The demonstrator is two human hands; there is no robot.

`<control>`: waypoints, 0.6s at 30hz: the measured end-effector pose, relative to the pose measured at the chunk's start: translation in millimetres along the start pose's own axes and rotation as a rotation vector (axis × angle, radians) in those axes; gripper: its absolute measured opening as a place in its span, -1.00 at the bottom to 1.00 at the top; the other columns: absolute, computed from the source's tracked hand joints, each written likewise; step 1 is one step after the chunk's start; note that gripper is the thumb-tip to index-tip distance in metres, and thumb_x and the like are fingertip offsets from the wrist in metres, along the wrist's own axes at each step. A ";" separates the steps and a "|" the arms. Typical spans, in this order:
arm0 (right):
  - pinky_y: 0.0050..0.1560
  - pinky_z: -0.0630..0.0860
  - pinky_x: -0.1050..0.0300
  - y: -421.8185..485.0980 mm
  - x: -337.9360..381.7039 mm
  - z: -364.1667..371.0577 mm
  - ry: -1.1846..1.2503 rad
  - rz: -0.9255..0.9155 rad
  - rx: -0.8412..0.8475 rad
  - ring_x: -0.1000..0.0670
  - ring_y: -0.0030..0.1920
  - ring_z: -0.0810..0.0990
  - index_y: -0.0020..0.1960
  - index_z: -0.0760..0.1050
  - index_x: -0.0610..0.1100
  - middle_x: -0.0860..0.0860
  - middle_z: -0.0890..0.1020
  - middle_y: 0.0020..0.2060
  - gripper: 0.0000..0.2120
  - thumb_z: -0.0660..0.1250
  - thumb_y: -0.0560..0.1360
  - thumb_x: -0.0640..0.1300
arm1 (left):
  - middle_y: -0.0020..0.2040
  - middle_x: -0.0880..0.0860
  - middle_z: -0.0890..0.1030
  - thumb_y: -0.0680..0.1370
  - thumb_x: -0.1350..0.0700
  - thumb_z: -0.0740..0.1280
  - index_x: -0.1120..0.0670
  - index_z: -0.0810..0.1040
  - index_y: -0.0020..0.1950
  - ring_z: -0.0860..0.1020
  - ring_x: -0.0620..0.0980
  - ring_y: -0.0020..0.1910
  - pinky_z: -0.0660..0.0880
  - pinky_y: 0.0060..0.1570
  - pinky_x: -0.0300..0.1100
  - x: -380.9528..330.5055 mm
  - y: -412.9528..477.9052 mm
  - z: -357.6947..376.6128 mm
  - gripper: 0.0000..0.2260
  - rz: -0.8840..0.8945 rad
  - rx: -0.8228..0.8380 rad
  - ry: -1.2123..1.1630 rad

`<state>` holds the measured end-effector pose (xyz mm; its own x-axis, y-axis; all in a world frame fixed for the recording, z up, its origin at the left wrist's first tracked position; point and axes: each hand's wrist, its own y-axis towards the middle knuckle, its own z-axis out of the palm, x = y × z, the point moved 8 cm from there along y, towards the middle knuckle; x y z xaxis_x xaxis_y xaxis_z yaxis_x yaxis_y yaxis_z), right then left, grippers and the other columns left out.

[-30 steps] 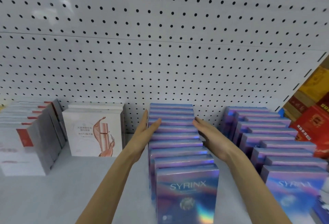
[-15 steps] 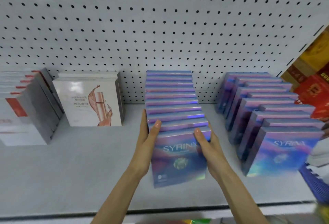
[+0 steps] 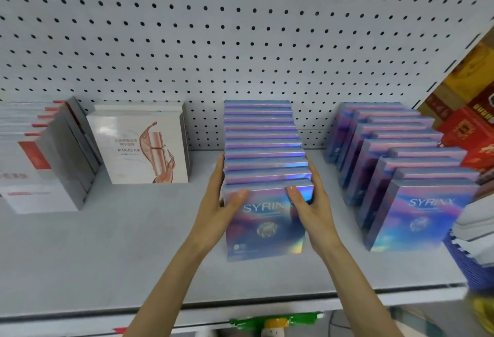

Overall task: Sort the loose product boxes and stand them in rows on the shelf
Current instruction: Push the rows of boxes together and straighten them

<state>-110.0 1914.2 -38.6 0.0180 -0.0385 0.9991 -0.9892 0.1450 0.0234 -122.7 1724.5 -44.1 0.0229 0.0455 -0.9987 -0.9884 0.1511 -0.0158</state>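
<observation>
A row of iridescent blue-purple SYRINX boxes [image 3: 263,146] stands upright in the middle of the white shelf [image 3: 112,243], running back to the pegboard. My left hand [image 3: 216,211] lies flat against the left side of the row's front boxes, thumb across the front box [image 3: 264,232]. On the right side my right hand [image 3: 311,211] mirrors it, its thumb on the same front face. Both hands press the row between straight fingers. A second SYRINX row [image 3: 401,165] stands to the right, less evenly lined up.
White MARUBI boxes [image 3: 139,146] stand left of centre, and white-and-red boxes [image 3: 40,165] fill the far left. Red and gold cartons [image 3: 470,112] sit beyond the shelf divider on the right. A blue basket [image 3: 473,261] with white items pokes in at the right edge.
My hands slid from the back of the middle row forward to its front box, thumbs now on the front face. The view dropped and shows the shelf's front edge.
</observation>
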 end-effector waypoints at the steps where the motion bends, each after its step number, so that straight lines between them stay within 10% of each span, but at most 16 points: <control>1: -0.03 0.50 0.42 -1.5 0.3 -2.5 -0.039 -0.017 0.006 0.25 0.18 0.54 0.49 0.21 -0.02 0.11 0.51 0.28 -0.32 0.42 0.45 -0.14 | 0.35 -0.15 0.44 0.37 -0.23 0.42 -0.23 0.15 0.49 0.47 -0.15 0.30 0.57 0.02 -0.21 4.1 -4.1 -1.4 -0.24 0.007 0.018 0.051; 18: -0.22 0.42 0.50 -25.8 -14.6 -6.4 -0.316 -0.009 -0.091 0.37 -0.21 0.53 0.48 0.23 -0.17 0.13 0.54 -0.11 -0.31 0.44 0.44 -0.31 | 0.37 -0.14 0.43 0.44 0.00 0.40 -0.18 0.13 0.52 0.44 -0.23 0.28 0.56 0.05 -0.27 19.9 -17.4 -13.1 -0.28 0.090 -0.023 0.240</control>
<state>-83.8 1917.4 -53.5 -0.0334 -0.3431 0.9387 -0.9717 0.2309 0.0499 -107.0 1709.9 -64.3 -0.0986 -0.1779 -0.9791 -0.9881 0.1343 0.0751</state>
